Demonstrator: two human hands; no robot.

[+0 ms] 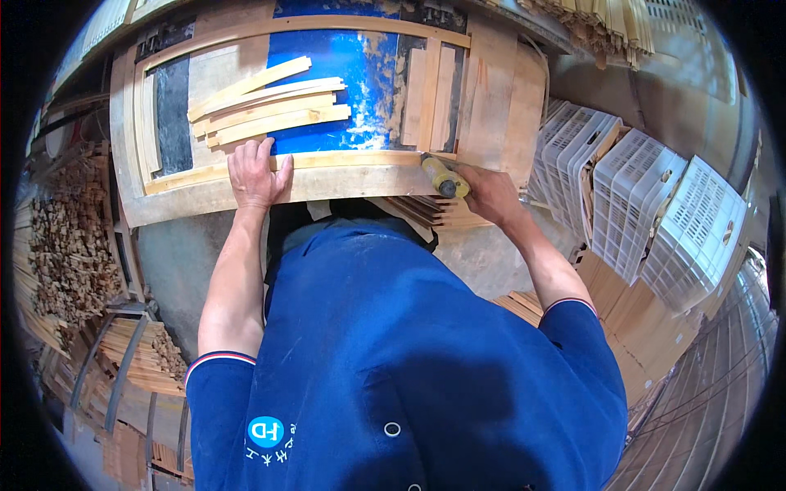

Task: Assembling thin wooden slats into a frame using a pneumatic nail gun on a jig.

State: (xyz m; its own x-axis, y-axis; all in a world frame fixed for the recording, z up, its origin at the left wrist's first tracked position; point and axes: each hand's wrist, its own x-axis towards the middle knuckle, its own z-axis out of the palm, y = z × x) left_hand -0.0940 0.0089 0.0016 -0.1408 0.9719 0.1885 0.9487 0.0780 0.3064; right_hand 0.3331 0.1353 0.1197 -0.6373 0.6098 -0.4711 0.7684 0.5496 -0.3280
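A frame of long wooden strips lies on the worktable. My left hand (255, 175) is closed over its near strip (344, 159), left of the middle, with the fingers bent and the thumb apart. Toward that strip's right end, my right hand (490, 195) grips a yellow nail gun (446, 178) with a dark round cap. The gun's nose is at the strip, but whether it touches cannot be made out. Inside the frame, just beyond my left hand, several loose wooden slats (270, 106) lie in an uneven pile.
The worktable (512, 106) has a blue patch (368, 90) in its middle. White plastic crates (634, 196) stand on the right. Stacked wood strips (74, 237) fill the left side, and more strips (602, 24) lie at the far right. Slats (430, 211) sit below the table's near edge.
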